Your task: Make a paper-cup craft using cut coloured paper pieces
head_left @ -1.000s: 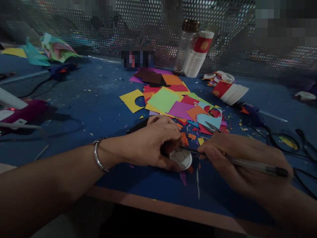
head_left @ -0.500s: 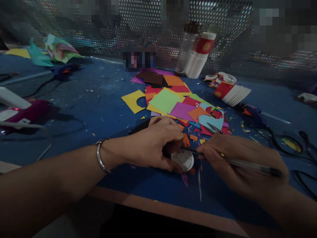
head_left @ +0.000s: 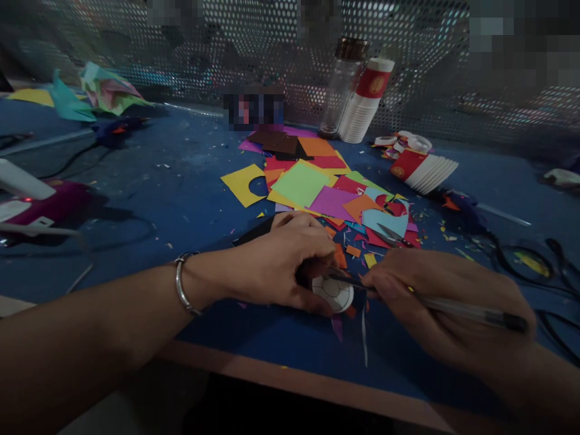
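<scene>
By the worktop's edge (head_left: 254, 367), my left hand (head_left: 281, 260) pinches a disc (head_left: 338, 293); my right hand (head_left: 435, 275) grips a just-shifted pen (head_left: 457, 305), still over it.

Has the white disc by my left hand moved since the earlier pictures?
No, no visible shift: the white disc keeps its place, up and left of the thin white strip on the blue table.
</scene>
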`<state>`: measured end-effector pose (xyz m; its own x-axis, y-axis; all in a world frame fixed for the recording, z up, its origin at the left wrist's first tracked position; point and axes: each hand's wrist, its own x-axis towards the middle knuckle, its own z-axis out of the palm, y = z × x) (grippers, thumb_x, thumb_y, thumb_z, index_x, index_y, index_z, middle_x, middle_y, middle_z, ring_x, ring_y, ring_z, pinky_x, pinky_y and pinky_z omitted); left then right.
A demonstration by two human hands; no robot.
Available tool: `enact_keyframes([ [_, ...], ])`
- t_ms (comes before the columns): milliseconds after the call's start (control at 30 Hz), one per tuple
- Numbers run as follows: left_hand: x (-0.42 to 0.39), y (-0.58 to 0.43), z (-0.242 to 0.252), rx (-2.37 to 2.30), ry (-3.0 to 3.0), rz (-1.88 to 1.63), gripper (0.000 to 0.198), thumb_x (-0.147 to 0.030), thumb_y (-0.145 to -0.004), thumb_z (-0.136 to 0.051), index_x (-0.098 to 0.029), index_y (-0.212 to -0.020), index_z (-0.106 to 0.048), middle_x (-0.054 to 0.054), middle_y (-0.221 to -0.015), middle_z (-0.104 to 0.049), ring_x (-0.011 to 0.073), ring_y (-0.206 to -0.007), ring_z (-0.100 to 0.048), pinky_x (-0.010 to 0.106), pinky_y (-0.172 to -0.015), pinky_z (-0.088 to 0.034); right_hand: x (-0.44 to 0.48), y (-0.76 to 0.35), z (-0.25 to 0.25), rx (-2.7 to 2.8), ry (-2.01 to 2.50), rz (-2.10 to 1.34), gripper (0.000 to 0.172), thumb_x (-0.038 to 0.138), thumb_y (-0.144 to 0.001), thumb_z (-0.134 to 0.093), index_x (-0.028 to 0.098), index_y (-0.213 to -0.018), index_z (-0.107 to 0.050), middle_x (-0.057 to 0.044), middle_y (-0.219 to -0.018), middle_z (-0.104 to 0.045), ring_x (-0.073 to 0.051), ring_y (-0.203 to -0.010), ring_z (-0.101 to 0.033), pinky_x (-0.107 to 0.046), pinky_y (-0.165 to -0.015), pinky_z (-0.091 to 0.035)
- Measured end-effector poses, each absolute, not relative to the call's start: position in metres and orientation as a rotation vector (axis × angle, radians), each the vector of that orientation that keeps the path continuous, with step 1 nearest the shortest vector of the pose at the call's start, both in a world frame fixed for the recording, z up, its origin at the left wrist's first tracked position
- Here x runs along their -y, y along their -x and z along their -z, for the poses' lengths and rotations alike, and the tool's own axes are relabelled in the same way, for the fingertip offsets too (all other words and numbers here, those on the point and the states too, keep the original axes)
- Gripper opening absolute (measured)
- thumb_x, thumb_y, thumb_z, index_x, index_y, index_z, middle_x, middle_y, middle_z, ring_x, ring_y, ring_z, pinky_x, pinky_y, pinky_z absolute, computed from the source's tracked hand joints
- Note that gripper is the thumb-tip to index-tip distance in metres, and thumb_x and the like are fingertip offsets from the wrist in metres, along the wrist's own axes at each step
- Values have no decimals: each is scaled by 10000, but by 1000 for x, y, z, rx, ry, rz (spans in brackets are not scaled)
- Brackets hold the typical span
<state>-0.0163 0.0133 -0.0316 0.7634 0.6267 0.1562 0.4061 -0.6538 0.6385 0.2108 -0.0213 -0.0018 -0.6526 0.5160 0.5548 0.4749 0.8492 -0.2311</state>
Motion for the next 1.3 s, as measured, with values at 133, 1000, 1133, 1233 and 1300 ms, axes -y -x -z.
enact_keyframes([
  [133,-14,16,32,-776,-2375,-485,452,-484,-748,-813,-197,-703,-466,-30,-803,-552,210,-929,-479,364,-879,-257,21,-210,0,2418,717,-60,276,114,-962,-509,203,-728,-624,17,-580,-670,-86,-496,-624,-181,-497,-478],
  [1000,-13,15,32,-766,-2381,-495,446,-432,-726,-835,-198,-705,-456,-32,-808,-550,209,-932,-472,353,-853,-251,22,-212,7,2369,748,-13,247,136,-984,-509,220,-793,-642,26,-620,-693,-98,-540,-654,-196,-535,-500],
  [1133,-13,16,32,-760,-2376,-498,450,-438,-737,-827,-198,-698,-449,-30,-818,-556,204,-920,-477,358,-862,-257,21,-212,6,2364,765,-63,233,128,-969,-522,227,-785,-627,32,-629,-696,-103,-542,-652,-203,-525,-500],
  [1233,-13,15,33,-772,-2377,-487,455,-457,-741,-819,-200,-694,-446,-13,-846,-574,221,-956,-476,362,-858,-264,22,-212,4,2370,765,-82,248,115,-955,-520,223,-757,-622,26,-619,-695,-103,-530,-648,-204,-514,-497],
  [1300,-13,15,32,-777,-2380,-475,458,-476,-745,-811,-201,-697,-449,-8,-853,-579,227,-968,-475,366,-861,-266,23,-212,1,2390,764,-74,260,113,-951,-518,228,-740,-619,24,-614,-696,-107,-527,-651,-208,-501,-491],
])
